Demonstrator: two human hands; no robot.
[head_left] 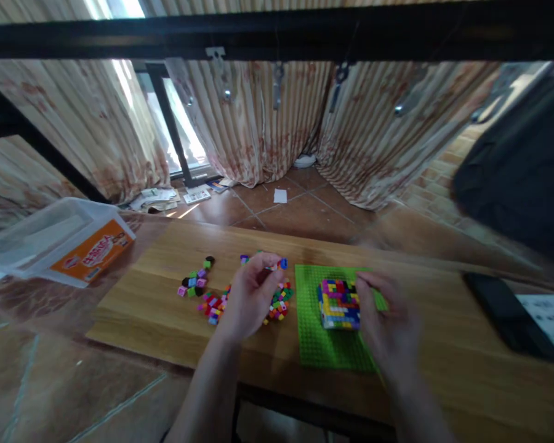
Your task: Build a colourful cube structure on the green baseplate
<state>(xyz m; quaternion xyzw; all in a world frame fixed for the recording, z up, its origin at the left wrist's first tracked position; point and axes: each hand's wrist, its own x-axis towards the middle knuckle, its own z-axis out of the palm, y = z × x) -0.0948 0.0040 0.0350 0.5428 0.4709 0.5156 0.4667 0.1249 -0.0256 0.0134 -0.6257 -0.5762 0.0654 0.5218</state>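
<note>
A multicoloured block of small bricks (338,303) stands on a green baseplate (323,347) on the wooden table. My right hand (388,326) rests against the block's right side, fingers curled round it. My left hand (252,295) hovers over a heap of loose coloured bricks (281,304), its fingers pinched together above them; what they hold is too small to make out. More loose bricks (194,282) lie scattered to the left of that hand.
A clear plastic box with an orange label (64,243) stands at the table's left end. A dark phone (503,314) and a printed sheet (551,320) lie at the right. Curtains and a tiled floor lie beyond the table.
</note>
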